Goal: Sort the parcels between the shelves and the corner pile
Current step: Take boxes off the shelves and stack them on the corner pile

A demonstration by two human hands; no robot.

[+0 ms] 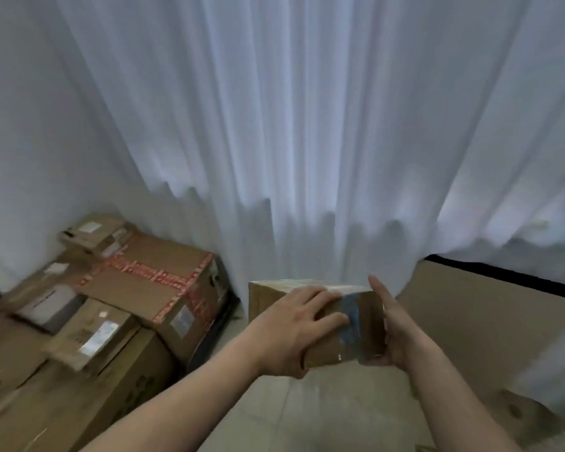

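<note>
Showing a small cardboard parcel (313, 321) held in the air between both hands, in front of the white curtain (307, 125) that covers the back of the room. The left hand (291, 334) lies over the parcel's top and near side, its fingers (320, 298) spread and curled onto the cardboard; the right hand (395, 324) presses flat against the parcel's blue-taped end, thumb underneath. Left of the parcel, the corner pile (88, 301) of brown boxes stands against the pale wall (23, 141), its largest box (163, 282) banded with red printed tape. Below the parcel lies light tiled floor (307, 412); right of it, a tan board (486, 321) with a black edge. The picture is blurred
</note>
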